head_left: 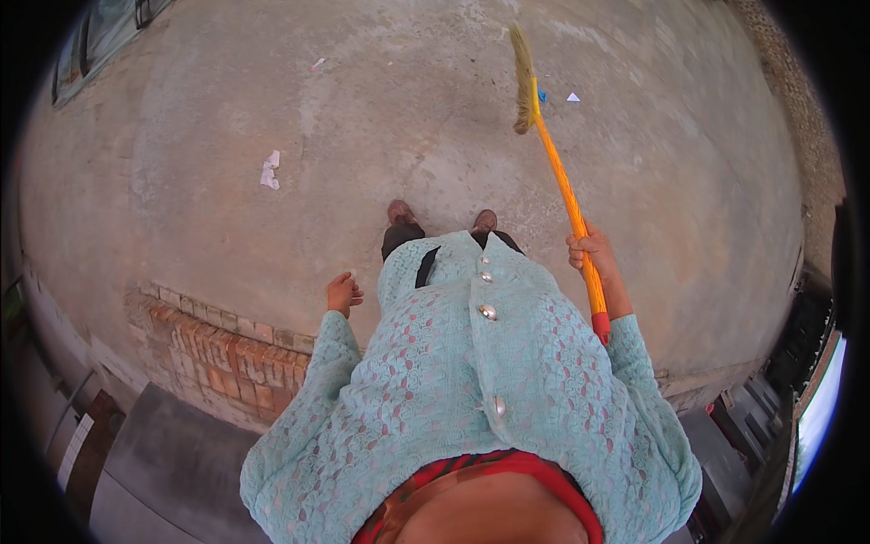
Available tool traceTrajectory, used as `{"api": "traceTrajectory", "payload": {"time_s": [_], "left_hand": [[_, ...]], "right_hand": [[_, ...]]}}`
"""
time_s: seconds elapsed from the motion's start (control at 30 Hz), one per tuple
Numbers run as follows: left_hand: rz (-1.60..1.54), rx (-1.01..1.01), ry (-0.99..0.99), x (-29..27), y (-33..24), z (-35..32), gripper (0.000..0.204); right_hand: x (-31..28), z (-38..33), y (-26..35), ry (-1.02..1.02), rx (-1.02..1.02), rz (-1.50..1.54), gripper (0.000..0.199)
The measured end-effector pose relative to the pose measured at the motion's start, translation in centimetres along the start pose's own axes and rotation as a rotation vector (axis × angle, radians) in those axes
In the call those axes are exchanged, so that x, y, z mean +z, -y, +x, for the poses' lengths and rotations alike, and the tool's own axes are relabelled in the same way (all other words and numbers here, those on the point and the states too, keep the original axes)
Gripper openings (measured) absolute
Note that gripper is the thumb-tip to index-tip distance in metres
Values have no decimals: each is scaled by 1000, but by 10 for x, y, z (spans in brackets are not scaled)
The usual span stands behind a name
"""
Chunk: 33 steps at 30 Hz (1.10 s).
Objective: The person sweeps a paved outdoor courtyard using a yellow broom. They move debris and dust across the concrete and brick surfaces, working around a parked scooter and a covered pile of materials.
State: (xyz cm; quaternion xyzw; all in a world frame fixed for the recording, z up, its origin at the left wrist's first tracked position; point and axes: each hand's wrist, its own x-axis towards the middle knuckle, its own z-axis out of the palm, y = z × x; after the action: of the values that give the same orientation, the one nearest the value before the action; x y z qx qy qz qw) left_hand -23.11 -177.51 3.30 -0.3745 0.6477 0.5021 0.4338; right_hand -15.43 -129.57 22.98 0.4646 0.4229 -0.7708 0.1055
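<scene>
My right hand grips the orange handle of a broom. The handle runs up and left from a red end cap near my elbow to a straw-coloured brush head that touches the concrete floor ahead of me. My left hand hangs at my side with the fingers loosely curled and nothing in it. Both feet stand on the floor between the two hands. I wear a pale green lace top.
A white paper scrap lies on the concrete ahead to the left. Small blue and white bits lie beside the brush head. A brick edge drops to a lower level behind my left side. Gravel borders the far right.
</scene>
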Motion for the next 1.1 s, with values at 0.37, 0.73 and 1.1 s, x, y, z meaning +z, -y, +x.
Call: {"api": "traceTrajectory", "payload": {"time_s": [0.37, 0.73, 1.1], "left_hand": [[-34, 32, -116, 50, 29, -35, 42], [-16, 63, -106, 81, -7, -71, 40], [94, 110, -19, 106, -63, -29, 41]], "right_hand": [[-88, 139, 7, -245, 294, 373, 17], [27, 161, 19, 442, 208, 108, 35], [-96, 15, 48, 13, -70, -37, 78]]}}
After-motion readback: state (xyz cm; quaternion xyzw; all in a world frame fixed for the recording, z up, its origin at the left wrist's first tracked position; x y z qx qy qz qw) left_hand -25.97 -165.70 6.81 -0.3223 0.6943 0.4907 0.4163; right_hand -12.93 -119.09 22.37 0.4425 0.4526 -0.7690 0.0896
